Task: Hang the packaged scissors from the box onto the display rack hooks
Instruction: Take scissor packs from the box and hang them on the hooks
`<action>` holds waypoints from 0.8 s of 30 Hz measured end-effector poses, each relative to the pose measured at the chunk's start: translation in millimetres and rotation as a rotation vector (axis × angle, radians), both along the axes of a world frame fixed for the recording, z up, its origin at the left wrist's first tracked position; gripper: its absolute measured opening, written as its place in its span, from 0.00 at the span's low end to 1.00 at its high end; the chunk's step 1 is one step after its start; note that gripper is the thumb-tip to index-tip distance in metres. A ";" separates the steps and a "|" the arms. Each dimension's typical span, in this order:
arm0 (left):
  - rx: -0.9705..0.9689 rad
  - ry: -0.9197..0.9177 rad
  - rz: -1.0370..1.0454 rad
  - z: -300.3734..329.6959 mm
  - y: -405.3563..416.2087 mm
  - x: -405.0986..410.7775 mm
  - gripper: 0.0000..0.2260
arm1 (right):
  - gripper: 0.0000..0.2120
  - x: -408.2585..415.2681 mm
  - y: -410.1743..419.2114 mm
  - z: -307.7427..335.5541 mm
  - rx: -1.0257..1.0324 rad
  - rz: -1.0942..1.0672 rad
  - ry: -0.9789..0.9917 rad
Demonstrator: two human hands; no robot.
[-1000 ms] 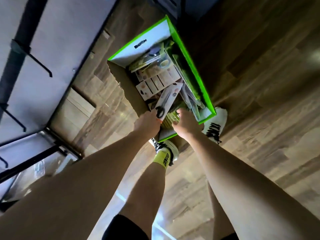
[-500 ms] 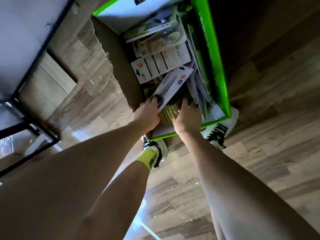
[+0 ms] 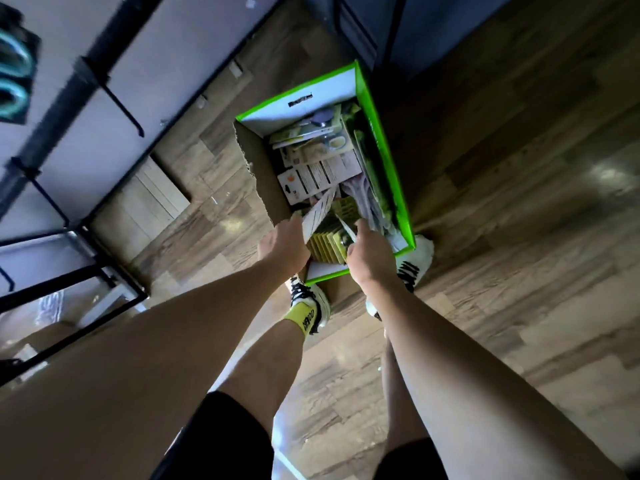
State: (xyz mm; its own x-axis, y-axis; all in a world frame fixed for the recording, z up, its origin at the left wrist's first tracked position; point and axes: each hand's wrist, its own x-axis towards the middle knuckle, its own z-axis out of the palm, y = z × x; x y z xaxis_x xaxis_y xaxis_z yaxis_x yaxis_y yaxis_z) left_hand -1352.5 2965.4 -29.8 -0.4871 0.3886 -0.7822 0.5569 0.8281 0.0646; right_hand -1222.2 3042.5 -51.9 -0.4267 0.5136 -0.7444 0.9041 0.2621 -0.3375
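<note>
A green-edged cardboard box [image 3: 387, 157] lies open on the wooden floor, full of packaged scissors. My left hand [image 3: 282, 244] grips a white scissors package [image 3: 317, 216] by its lower end and holds it tilted above the box's near part. My right hand [image 3: 370, 252] pinches a second, thin package [image 3: 346, 229] seen edge-on, just over a row of yellow-green packs [image 3: 329, 242]. The display rack [image 3: 69, 98] stands at the left, a white panel with black bars and bare black hooks [image 3: 123, 109].
My two feet in white shoes [image 3: 414, 263] stand right at the box's near end, one with a yellow sock [image 3: 306, 315]. Dark furniture stands beyond the box. The rack's black frame [image 3: 104, 275] reaches the floor at lower left.
The camera has pulled back and the rack's hooks show again. My left hand has turned its package more edge-on. My right hand, earlier resting on the packs, now pinches a second package.
</note>
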 end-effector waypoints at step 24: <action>0.285 -0.065 0.029 538.7 31.3 -85.1 0.25 | 0.24 -89.9 81.6 521.3 0.302 0.368 0.312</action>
